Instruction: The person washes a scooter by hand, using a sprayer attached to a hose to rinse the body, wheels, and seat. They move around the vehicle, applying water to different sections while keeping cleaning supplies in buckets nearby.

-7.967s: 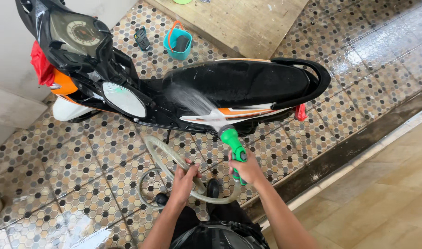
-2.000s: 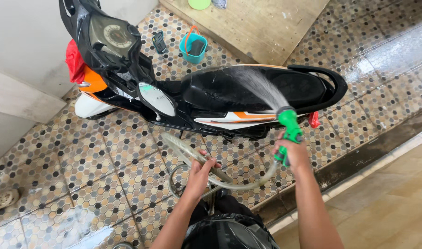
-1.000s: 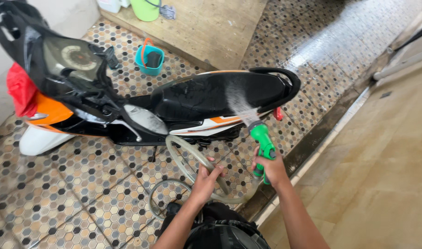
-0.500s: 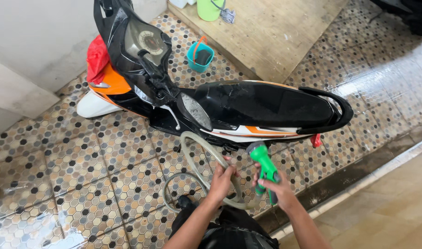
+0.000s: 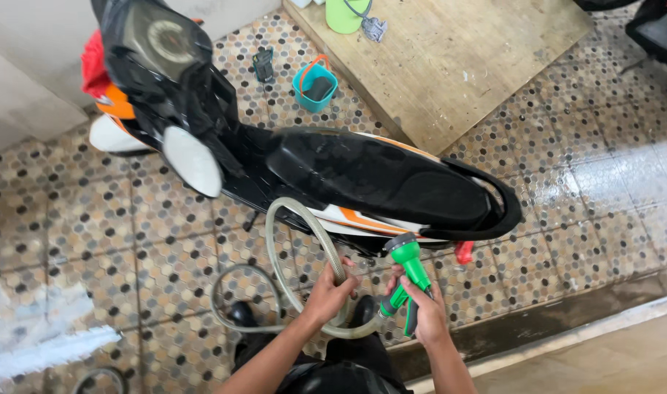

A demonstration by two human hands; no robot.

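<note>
Down near the bottom of the view, the right hand [image 5: 426, 319] is wrapped tight around the grip of a green spray nozzle [image 5: 408, 271]. Its round head points up toward the scooter [image 5: 348, 182], just below the black seat [image 5: 381, 179]. No water can be seen coming out. The left hand [image 5: 327, 293] is closed around a pale hose [image 5: 298, 241], close to where it joins the nozzle. From that hand the hose rises in a tall loop beside the scooter, then curls round on the tiled floor [image 5: 92, 241] near the person's dark shoes.

The nozzle looks like hard plastic, light and stiff, so I think it is easy to aim with one hand. It could be slippery, since the floor looks wet. The handle part is the best place to grab it, as the right hand does. The hose looks soft and bendy and it springs into loops, so I think it may tug or twist. Holding it close to the nozzle, like the left hand does, should keep it from pulling.

Behind the scooter sits a small teal bucket [image 5: 315, 86] with an orange handle. Next to it lies a wooden board [image 5: 450, 66] with a green cup [image 5: 346, 14] on it.
</note>
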